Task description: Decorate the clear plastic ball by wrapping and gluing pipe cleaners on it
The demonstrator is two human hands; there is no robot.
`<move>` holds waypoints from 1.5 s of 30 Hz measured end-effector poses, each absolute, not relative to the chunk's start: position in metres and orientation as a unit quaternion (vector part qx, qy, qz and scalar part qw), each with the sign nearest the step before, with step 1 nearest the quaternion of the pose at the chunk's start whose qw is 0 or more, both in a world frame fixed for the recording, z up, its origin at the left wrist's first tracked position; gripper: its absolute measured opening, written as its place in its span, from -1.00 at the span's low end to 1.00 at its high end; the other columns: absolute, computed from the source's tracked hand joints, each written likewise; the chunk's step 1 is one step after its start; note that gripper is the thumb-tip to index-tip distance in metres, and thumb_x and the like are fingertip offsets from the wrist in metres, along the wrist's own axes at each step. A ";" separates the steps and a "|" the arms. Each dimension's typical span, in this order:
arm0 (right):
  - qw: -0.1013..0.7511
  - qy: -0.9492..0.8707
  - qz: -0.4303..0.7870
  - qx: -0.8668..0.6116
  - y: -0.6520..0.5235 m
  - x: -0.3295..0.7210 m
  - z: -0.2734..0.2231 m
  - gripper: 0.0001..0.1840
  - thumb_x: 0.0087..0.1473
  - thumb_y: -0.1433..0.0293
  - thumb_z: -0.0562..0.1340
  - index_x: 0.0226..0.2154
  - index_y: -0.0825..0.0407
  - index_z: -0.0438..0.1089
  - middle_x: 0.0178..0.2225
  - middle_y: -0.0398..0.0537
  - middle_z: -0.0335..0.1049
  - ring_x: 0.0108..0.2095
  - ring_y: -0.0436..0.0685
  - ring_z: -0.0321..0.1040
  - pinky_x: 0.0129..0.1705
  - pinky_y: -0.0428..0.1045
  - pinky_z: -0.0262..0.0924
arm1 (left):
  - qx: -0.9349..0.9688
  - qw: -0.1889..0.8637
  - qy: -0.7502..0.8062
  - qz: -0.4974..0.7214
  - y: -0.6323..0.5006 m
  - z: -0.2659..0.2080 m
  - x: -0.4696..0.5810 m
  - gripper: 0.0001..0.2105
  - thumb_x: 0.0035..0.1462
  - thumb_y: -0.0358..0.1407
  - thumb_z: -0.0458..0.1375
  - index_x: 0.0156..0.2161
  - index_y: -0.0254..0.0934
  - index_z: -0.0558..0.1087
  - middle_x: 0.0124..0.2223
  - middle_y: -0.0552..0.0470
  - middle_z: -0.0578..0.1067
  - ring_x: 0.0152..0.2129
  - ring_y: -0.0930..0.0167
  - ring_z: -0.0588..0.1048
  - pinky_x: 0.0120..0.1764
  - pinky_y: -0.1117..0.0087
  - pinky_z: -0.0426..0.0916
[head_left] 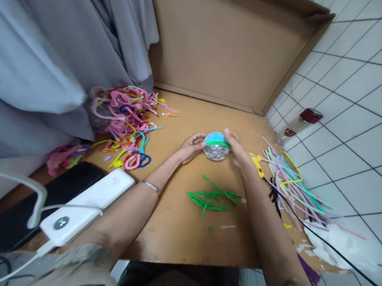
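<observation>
Between my two hands is a round, clear ball (216, 152) with a blue upper part, a green band around its middle and small colourful bits showing in the clear lower part. My left hand (192, 148) grips its left side with bent fingers. On the right side my right hand (235, 147) closes against the ball, its thumb side near the blue top. Closer to me on the table lies a loose pile of green pipe cleaners (211, 197). A yellow glue gun (257, 165) rests just right of my right wrist, partly hidden by it.
A tangled heap of mostly pink pipe cleaners (123, 115) lies at the left. Straight lilac and teal ones (287, 181) spread at the right beside white crumpled material (326, 244). A white power bank (87, 205) with cables sits front left. Cardboard (218, 44) stands behind; a bottle (298, 125) is by the tiles.
</observation>
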State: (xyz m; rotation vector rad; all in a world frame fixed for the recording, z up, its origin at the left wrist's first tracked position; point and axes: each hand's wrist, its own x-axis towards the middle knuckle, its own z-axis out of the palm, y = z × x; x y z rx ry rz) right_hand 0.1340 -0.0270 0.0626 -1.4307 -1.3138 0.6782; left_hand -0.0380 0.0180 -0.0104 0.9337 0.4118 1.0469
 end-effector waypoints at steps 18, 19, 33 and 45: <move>0.483 -0.444 0.514 -0.551 -0.038 0.151 0.082 -0.67 -0.17 0.41 0.36 -0.24 -0.02 0.47 -0.30 -0.14 0.47 -0.37 0.01 0.34 -0.35 -0.07 0.24 | 0.453 0.620 0.311 0.560 0.022 -0.002 -0.046 -0.69 -0.30 -0.39 0.43 -0.40 -0.28 0.42 -0.47 0.16 0.42 -0.50 0.54 0.38 -0.28 0.44 0.32; 0.487 -0.444 0.508 -0.554 -0.037 0.150 0.081 -0.65 -0.19 0.41 0.38 -0.24 -0.02 0.46 -0.30 -0.14 0.47 -0.38 0.00 0.34 -0.35 -0.07 0.23 | 0.467 0.593 0.325 0.569 0.022 -0.001 -0.045 -0.74 -0.25 -0.39 0.39 -0.42 -0.27 0.41 -0.48 0.16 0.41 -0.52 0.54 0.36 -0.30 0.44 0.32; 0.506 -0.433 0.454 -0.592 -0.039 0.136 0.083 -0.56 -0.37 0.39 0.40 -0.30 -0.01 0.39 -0.38 -0.16 0.42 -0.41 0.03 0.33 -0.37 -0.04 0.22 | 0.639 0.256 0.427 0.586 -0.002 -0.001 -0.031 -0.86 0.08 -0.44 0.04 -0.33 -0.26 0.45 -0.33 0.01 0.51 -0.37 0.39 0.49 -0.21 0.35 0.40; 0.520 -0.428 0.441 -0.593 -0.037 0.134 0.078 -0.49 -0.43 0.35 0.45 -0.29 0.00 0.41 -0.37 -0.16 0.44 -0.40 0.03 0.35 -0.37 -0.05 0.26 | 0.717 0.141 0.436 0.525 -0.021 0.009 -0.028 -0.73 0.27 -0.09 0.03 -0.15 -0.25 0.38 -0.17 -0.12 0.47 -0.21 0.31 0.47 -0.10 0.25 0.39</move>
